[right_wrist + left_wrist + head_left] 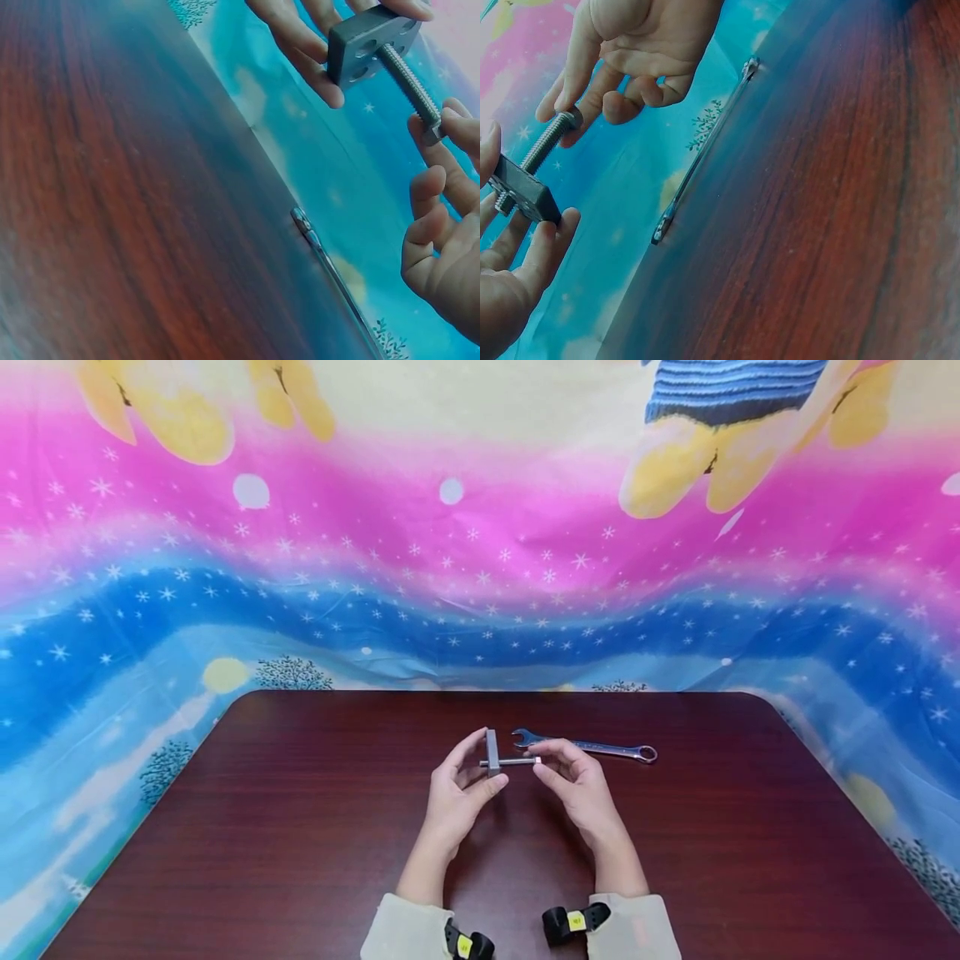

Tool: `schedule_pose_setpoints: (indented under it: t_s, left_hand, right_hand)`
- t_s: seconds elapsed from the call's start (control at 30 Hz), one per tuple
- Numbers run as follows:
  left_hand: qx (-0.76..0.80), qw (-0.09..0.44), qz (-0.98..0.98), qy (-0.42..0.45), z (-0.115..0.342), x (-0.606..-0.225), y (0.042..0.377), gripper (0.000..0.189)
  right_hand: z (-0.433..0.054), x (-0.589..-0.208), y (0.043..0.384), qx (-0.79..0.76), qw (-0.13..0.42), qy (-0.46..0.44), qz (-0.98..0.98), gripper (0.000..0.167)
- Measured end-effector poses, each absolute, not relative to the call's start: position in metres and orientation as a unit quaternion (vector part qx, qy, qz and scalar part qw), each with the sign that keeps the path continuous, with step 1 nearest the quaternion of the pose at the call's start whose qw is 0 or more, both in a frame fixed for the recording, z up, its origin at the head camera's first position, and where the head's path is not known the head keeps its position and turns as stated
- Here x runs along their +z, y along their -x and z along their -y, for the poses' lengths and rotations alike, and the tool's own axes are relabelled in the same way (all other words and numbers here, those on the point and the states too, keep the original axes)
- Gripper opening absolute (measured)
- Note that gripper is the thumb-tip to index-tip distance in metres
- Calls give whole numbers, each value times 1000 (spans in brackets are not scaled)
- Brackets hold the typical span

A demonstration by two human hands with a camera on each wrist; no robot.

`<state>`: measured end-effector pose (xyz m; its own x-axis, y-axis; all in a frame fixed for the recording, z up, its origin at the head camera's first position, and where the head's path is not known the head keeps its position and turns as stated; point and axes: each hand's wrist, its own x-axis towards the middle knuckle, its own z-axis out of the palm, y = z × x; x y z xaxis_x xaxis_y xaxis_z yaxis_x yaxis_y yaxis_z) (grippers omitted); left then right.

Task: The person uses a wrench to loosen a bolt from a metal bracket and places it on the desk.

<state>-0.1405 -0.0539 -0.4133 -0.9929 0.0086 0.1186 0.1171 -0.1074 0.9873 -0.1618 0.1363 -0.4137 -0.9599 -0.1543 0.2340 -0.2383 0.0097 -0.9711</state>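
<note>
My left hand (453, 797) grips a grey metal block (492, 752) by its edges, above the table. The block has several holes, plain in the right wrist view on its face (365, 46). A long threaded bolt (517, 762) passes through one of them, its tip (504, 202) poking out on the far side. Thumb and fingers of my right hand (585, 789) pinch the bolt at its head (433, 135). Most of the thread lies between the block and the head. Just behind my right hand a combination wrench (615, 749) lies on the table.
The dark red wooden table (300, 827) has rounded far corners. A colourful printed cloth (480, 610) hangs behind it and down along its sides. Black straps with small devices (566, 924) sit at both cuffs.
</note>
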Motion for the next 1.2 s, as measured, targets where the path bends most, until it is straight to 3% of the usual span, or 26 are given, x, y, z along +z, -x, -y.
schedule_pose_setpoints:
  t_s: [0.33, 0.73, 0.97, 1.2]
  left_hand:
    - [-743, 26, 666, 54, 52, -415, 139, 63]
    - [-742, 38, 668, 49, 54, -415, 142, 65]
    - [-740, 35, 670, 51, 56, -413, 143, 65]
    - [-743, 30, 667, 51, 56, -413, 141, 65]
  right_hand:
    - [-134, -415, 161, 708, 37, -56, 703, 27]
    - [-135, -414, 161, 704, 53, -110, 700, 28]
    - [-133, -413, 163, 692, 22, -75, 718, 27]
    - [-130, -412, 164, 704, 44, -62, 706, 23]
